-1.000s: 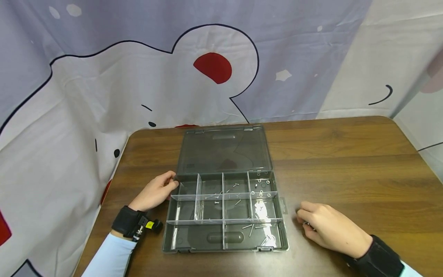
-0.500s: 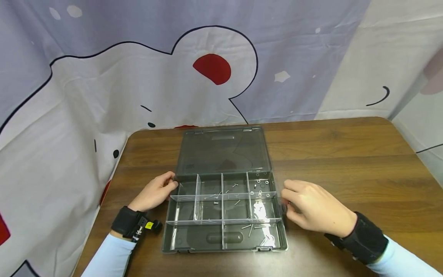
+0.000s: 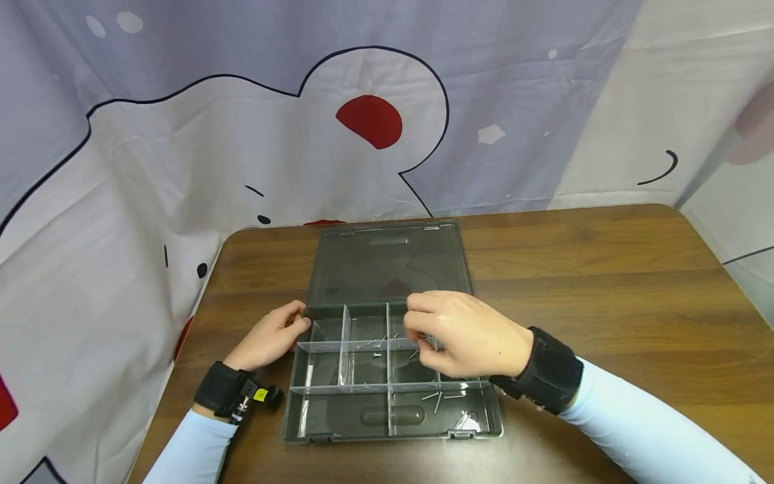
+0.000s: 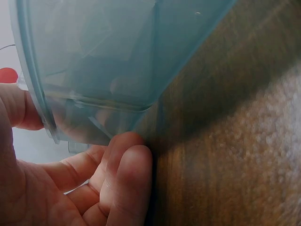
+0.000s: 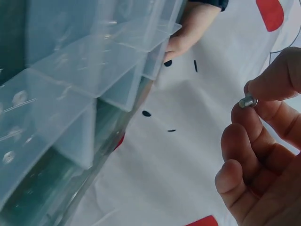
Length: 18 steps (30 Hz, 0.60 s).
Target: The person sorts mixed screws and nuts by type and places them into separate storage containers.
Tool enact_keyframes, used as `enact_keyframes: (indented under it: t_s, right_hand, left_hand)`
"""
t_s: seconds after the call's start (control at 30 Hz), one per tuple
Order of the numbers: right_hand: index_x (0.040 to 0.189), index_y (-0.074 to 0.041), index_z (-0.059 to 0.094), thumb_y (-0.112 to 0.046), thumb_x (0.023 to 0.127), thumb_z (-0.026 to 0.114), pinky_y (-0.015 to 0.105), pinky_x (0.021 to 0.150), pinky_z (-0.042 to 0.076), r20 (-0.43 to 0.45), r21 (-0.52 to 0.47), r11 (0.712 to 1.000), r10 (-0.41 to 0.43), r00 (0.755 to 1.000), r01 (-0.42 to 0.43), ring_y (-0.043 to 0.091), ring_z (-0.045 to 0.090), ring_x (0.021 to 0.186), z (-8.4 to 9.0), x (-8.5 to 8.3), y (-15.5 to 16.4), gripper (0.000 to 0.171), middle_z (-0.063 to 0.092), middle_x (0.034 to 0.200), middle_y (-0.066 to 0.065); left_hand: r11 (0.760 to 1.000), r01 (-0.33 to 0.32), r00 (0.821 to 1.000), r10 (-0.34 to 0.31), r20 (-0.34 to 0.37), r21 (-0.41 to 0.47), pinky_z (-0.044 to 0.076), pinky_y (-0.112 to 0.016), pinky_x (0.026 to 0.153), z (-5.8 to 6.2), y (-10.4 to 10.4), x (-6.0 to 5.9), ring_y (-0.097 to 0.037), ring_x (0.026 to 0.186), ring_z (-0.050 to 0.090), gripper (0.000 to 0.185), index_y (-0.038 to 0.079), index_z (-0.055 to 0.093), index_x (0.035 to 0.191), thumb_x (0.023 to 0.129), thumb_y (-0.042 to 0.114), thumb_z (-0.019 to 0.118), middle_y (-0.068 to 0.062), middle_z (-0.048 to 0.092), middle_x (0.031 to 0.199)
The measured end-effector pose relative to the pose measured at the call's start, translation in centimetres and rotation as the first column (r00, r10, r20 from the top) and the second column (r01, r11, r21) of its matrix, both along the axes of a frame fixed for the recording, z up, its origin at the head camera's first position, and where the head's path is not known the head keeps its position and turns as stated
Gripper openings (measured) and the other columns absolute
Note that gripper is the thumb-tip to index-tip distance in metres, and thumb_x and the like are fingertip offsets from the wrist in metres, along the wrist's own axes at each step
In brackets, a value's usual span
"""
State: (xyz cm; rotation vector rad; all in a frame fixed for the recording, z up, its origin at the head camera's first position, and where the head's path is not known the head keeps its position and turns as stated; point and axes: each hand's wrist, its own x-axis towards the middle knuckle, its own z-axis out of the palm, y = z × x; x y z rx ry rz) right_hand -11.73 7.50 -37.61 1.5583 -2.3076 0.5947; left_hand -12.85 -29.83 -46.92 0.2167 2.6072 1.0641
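Note:
A smoky see-through compartment box [image 3: 338, 418] lies on the table with its lid [image 3: 387, 265] folded back flat. At its back left corner my left hand [image 3: 269, 337] holds on; the left wrist view shows the thumb over the rim and curled fingers [image 4: 134, 176] against the corner of the box [image 4: 94, 56]. Over the right back compartments hovers my right hand [image 3: 468, 334]. In the right wrist view its thumb and forefinger pinch a short silvery screw [image 5: 246, 101], one end poking out. That hand covers the compartment of small rings and nuts in the head view.
Loose screws [image 3: 437, 401] lie in the front right compartment, with more small metal pieces [image 3: 377, 354] in the middle ones. Upright clear dividers [image 3: 363, 388] split the box. A printed curtain [image 3: 181, 154] hangs behind the wooden table [image 3: 605, 269].
From the table right of the box, my right hand has moved left and slightly back, now above the compartments. My left hand stays at the box corner.

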Motion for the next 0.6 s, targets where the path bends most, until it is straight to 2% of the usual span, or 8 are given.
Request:
enact_keyframes:
  t_s: [0.17,0.43,0.47,0.53,0.6]
  right_hand:
    - [0.078,-0.019,0.058,-0.004,0.077,0.068,0.022,0.063,0.042,-0.005,-0.009,1.0,0.028,1.0,-0.028,0.006,0.043,0.068,0.4,-0.3,-2.4,0.018,0.043,0.076,-0.008]
    - [0.079,-0.018,0.059,-0.006,0.079,0.069,0.02,0.063,0.041,-0.015,-0.003,0.998,0.067,0.998,-0.067,0.006,0.044,0.068,0.5,0.1,-4.9,0.016,0.045,0.077,-0.007]
    - [0.082,-0.018,0.061,-0.007,0.079,0.069,0.02,0.064,0.043,-0.007,0.006,0.998,0.069,0.998,-0.069,0.006,0.046,0.07,0.5,0.2,-5.1,0.014,0.047,0.079,-0.007]
    - [0.098,-0.017,0.067,-0.016,0.084,0.073,0.022,0.073,0.048,0.014,0.045,0.996,0.072,0.997,-0.073,0.008,0.054,0.079,0.5,0.4,-5.1,0.015,0.056,0.09,-0.006]
    - [0.126,-0.017,0.065,-0.034,0.089,0.075,0.029,0.092,0.053,0.048,0.116,0.99,0.075,0.996,-0.08,0.014,0.063,0.106,0.5,0.8,-5.0,0.042,0.064,0.118,-0.001]
  left_hand:
    - [1.0,-0.001,1.0,0.001,0.006,0.007,0.05,-0.032,0.063,0.0,0.0,0.0,-0.02,0.068,0.063,0.012,0.01,0.055,0.106,0.106,0.02,0.048,-0.005,0.052,0.08]
    - [1.0,0.002,1.0,-0.002,0.009,0.012,0.051,-0.032,0.064,0.1,0.1,0.1,-0.021,0.068,0.063,0.013,0.01,0.055,0.105,0.106,0.02,0.048,-0.005,0.051,0.08]
    - [1.0,0.001,1.0,-0.002,0.01,0.012,0.051,-0.032,0.064,0.1,0.1,0.1,-0.021,0.068,0.063,0.013,0.009,0.055,0.106,0.106,0.02,0.048,-0.006,0.052,0.08]
    - [1.0,0.002,1.0,-0.002,0.011,0.01,0.052,-0.033,0.065,0.1,0.1,0.1,-0.021,0.068,0.063,0.014,0.009,0.056,0.108,0.106,0.02,0.047,-0.006,0.053,0.081]
    - [1.0,0.003,1.0,-0.003,0.011,0.01,0.053,-0.034,0.066,0.1,0.0,0.0,-0.02,0.069,0.063,0.016,0.009,0.057,0.109,0.106,0.02,0.047,-0.007,0.055,0.082]
